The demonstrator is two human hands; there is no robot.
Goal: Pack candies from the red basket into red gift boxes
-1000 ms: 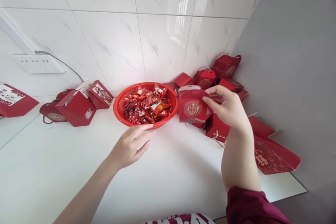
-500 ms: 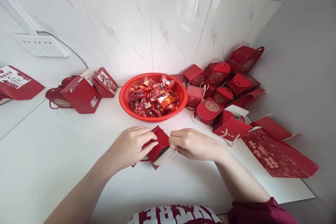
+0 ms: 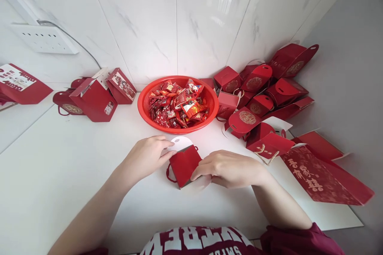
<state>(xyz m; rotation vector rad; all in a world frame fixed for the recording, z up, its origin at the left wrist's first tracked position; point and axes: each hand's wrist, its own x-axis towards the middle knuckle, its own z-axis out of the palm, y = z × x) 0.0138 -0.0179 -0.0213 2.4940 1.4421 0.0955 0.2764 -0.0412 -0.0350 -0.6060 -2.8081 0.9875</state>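
Note:
A small red gift box (image 3: 184, 163) lies on the white table in front of me. Its red inner panels are folded over the top, and a rounded white flap with a slot stands out at the back. My left hand (image 3: 148, 155) pinches the box at its far left, fingers and thumb closing on the white flap's edge. On the near right side, my right hand (image 3: 226, 168) has its fingers curled on the red panel and the near white flap. A red cord handle loops out at the left.
Behind the box stands a red plastic basket (image 3: 142, 113) heaped with wrapped snack packets (image 3: 179, 105). Several red boxes (image 3: 247, 119) are piled at the right by the grey wall. More red boxes (image 3: 92, 101) stand at the left, below a wall socket (image 3: 44, 39).
The gift box's red panels have come down flat over its opening. The far white flap now shows, with my left hand on it. My view has shifted slightly.

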